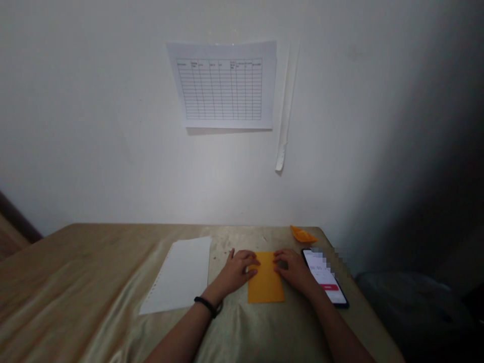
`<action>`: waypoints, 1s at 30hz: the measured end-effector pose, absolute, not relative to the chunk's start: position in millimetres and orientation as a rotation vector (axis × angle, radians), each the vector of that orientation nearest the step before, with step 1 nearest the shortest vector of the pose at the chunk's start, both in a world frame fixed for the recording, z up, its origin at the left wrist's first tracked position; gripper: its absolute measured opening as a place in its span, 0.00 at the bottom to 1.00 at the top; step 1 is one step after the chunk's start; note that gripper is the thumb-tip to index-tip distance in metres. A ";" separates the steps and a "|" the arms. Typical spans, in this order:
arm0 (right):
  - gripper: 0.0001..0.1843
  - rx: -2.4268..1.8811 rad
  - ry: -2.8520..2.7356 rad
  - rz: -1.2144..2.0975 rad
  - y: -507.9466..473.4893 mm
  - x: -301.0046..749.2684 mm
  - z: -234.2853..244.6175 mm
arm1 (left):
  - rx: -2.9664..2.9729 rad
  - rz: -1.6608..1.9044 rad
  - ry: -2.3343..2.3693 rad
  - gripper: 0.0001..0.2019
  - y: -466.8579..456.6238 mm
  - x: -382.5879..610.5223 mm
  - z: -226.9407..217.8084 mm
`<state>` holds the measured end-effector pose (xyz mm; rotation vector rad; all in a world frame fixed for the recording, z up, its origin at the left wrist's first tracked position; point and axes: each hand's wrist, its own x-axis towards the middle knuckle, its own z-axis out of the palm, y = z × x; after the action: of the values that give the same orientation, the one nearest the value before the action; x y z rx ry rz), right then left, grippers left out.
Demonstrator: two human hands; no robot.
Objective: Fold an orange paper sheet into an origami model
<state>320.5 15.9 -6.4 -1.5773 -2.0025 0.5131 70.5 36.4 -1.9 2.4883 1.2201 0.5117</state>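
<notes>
A sheet of orange paper (265, 287) lies flat on the cloth-covered table (242, 333), its long side running away from me. My left hand (241, 267) rests at the sheet's left edge, fingers spread and fingertips touching the paper. At the right edge, my right hand (293, 267) has its fingers stretched out and apart, their tips on the paper. Neither hand grasps anything. A black band circles my left wrist. Beyond my right hand sits a small folded orange paper boat (303, 234).
White paper with a perforated edge (181, 277) lies left of my hands. A phone (327, 280) with a lit screen is by my right forearm, near the table's right edge. On the wall behind, a printed table sheet (221, 91) hangs beside a white strip (286, 111).
</notes>
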 end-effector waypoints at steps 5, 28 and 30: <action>0.11 -1.576 -1.987 0.517 15.4 320.3 -8.2 | 2.506 0.505 1.212 0.14 29.6 75.3 1.8; 0.06 -1.562 -1.769 0.678 24.8 334.1 -18.7 | 2.708 0.368 1.195 0.29 18.3 88.8 -9.5; 0.05 -1.588 -1.771 0.627 26.2 332.5 -20.7 | 2.708 0.352 1.202 0.29 18.1 89.4 -8.1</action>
<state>332.5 26.2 -20.7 -1.5881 -1.7706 0.6266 89.4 18.1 -8.1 2.7085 1.2020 0.3522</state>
